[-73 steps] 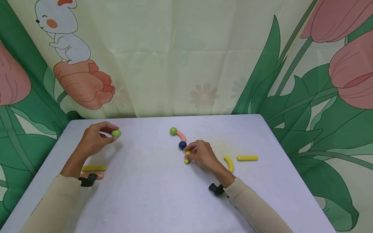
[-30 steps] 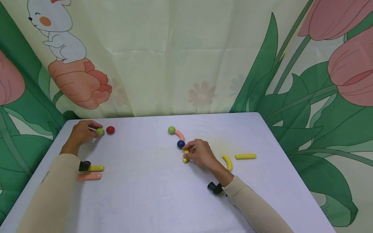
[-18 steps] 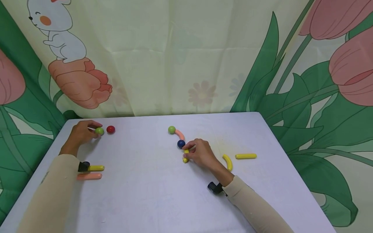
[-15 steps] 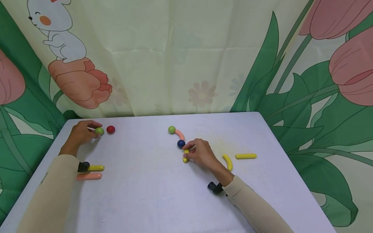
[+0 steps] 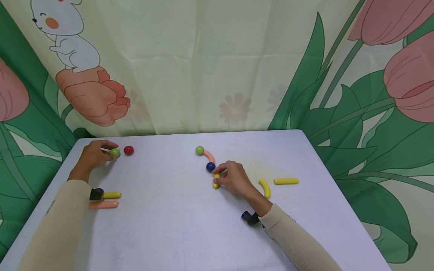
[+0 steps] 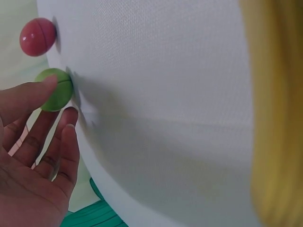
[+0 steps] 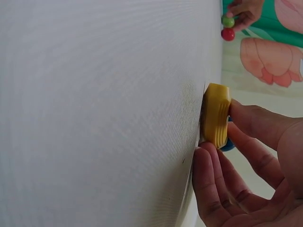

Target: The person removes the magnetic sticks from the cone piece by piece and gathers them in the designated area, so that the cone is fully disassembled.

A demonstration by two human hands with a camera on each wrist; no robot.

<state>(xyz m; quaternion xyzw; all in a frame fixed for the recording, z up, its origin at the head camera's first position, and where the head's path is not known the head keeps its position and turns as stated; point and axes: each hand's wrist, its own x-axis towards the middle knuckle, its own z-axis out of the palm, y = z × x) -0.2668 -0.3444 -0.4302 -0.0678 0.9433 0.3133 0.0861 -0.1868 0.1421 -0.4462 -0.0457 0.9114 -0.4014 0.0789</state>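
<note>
Left hand (image 5: 96,153) pinches a green ball (image 5: 115,152) beside the red ball (image 5: 128,150). Right hand (image 5: 234,178) grips a ridged yellow piece (image 7: 217,116)

A staged-looking setup, kind of room unclear: a creased cream backdrop (image 5: 169,75) printed with pink tulips (image 5: 408,71) rises beyond the far edge of a white cloth-covered table (image 5: 169,233).
</note>
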